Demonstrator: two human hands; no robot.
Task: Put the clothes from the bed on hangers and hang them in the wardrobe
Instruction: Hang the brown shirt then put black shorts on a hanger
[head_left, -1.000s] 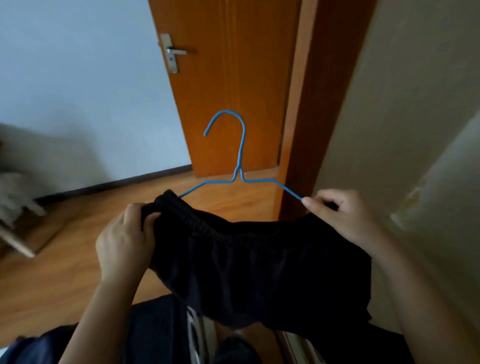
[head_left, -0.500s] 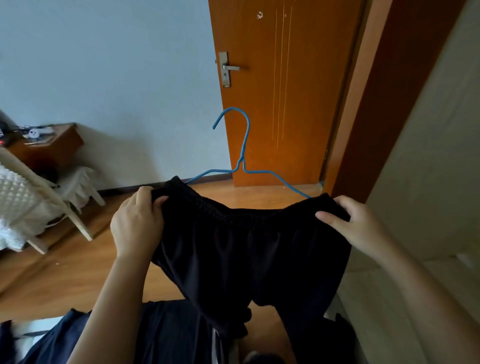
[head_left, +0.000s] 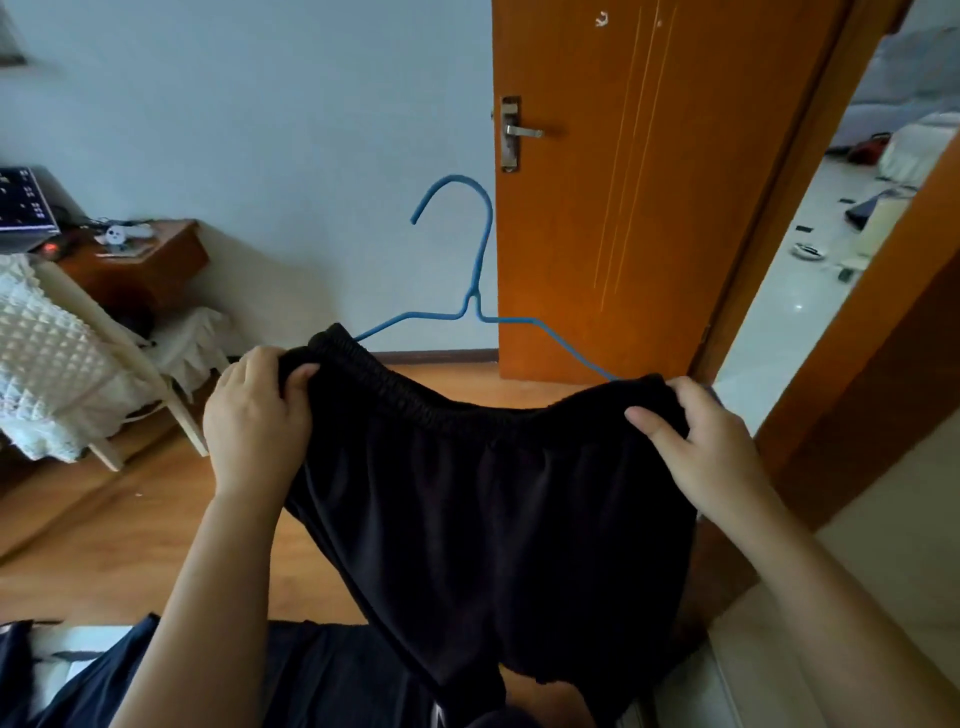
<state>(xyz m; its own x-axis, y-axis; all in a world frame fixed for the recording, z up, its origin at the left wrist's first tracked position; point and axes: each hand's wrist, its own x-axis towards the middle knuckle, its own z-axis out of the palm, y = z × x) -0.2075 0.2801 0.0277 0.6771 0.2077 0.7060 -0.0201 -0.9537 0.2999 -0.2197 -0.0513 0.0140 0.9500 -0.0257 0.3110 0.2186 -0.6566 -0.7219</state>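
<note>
A pair of black shorts (head_left: 483, 509) with an elastic waistband hangs stretched between my hands. A blue wire hanger (head_left: 475, 291) stands upright inside the waistband, its hook and both sloping arms sticking out above the cloth. My left hand (head_left: 254, 421) grips the left end of the waistband. My right hand (head_left: 701, 447) grips the right end, over the tip of the hanger's arm. The hanger's lower bar is hidden inside the shorts. More dark clothing (head_left: 322, 680) lies below at the bottom edge.
An orange wooden door (head_left: 623, 208) stands open straight ahead, with a doorway to a tiled room at the right. A brown side table (head_left: 140, 260) with small items and a chair with a white cover (head_left: 57, 364) are at the left. The floor is wood.
The view has swung left and up, bringing the side table, chair and doorway into sight. My hands keep hold of the shorts on the hanger, and my right hand has pulled the waistband over the hanger's right arm.
</note>
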